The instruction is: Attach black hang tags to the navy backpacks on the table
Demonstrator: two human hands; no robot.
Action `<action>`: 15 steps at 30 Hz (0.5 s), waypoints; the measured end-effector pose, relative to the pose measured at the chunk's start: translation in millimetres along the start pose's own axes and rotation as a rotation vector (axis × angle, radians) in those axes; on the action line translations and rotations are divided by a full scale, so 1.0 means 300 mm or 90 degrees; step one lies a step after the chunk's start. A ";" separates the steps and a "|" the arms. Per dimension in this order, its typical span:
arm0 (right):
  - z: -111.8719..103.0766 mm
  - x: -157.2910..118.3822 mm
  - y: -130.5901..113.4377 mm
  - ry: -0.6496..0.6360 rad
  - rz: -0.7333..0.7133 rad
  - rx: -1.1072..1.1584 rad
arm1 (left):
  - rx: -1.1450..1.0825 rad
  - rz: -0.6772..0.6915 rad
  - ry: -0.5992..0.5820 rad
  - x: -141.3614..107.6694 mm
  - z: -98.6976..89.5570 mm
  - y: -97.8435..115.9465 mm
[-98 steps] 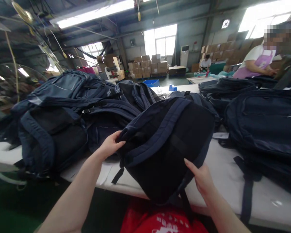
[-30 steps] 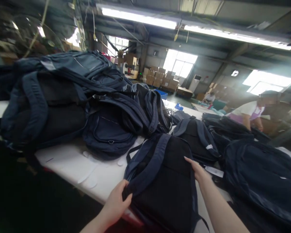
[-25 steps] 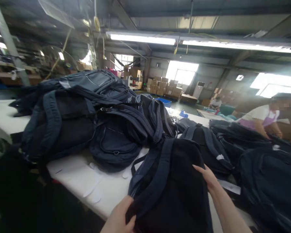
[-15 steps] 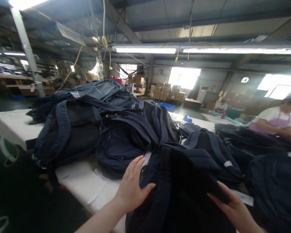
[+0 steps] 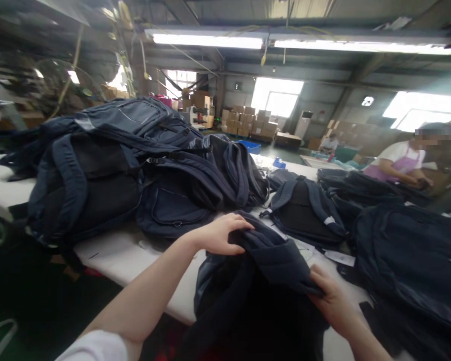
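Observation:
A dark navy backpack [image 5: 278,265] hangs in front of me at the table's near edge, its lower part in deep shadow. My left hand [image 5: 225,234] grips its upper edge, thumb below and fingers over the folded cloth. On the other side, my right hand [image 5: 325,288] pinches the edge of a wide padded panel. Just beyond my left hand lies another navy backpack [image 5: 176,210] with a front pocket and a small metal ring. A smaller backpack [image 5: 304,208], straps upward, rests past my right hand.
Piled backpacks [image 5: 131,118] cover the left of the white table [image 5: 113,260]. A large navy backpack [image 5: 409,255] lies at right. Across the table a co-worker [image 5: 398,158] in a purple apron handles dark items. A blue bin [image 5: 250,146] and stacked cartons [image 5: 244,120] stand farther back.
My left hand has moved from lying open against the backpack to gripping its top edge. The backpack's upper panel has folded over, and the view has shifted right and down.

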State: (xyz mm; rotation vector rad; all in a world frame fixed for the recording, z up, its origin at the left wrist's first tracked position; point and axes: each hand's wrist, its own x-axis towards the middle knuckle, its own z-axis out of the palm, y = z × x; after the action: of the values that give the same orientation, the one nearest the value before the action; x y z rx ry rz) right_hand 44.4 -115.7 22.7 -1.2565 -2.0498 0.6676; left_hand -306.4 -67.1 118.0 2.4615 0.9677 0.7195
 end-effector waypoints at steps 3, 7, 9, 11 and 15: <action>0.073 -0.022 0.014 0.081 0.053 0.021 | -0.035 -0.093 -0.009 -0.033 0.048 -0.035; 0.139 -0.035 0.047 0.190 0.139 -0.021 | 0.033 -0.179 0.102 -0.040 0.150 -0.102; 0.149 -0.041 0.065 0.171 0.208 -0.022 | 0.087 -0.177 0.234 -0.029 0.168 -0.122; 0.152 -0.049 0.066 0.118 0.248 0.038 | 0.190 -0.188 0.415 0.003 0.137 -0.131; 0.168 -0.062 -0.015 0.175 0.195 0.147 | 0.378 -0.311 0.573 0.146 -0.037 -0.092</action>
State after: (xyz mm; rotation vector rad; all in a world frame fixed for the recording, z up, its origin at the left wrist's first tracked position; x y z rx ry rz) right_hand 11.1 -139.0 -12.7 -1.4482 -1.5282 0.7949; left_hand -299.6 -15.2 125.9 2.1093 2.2819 1.5673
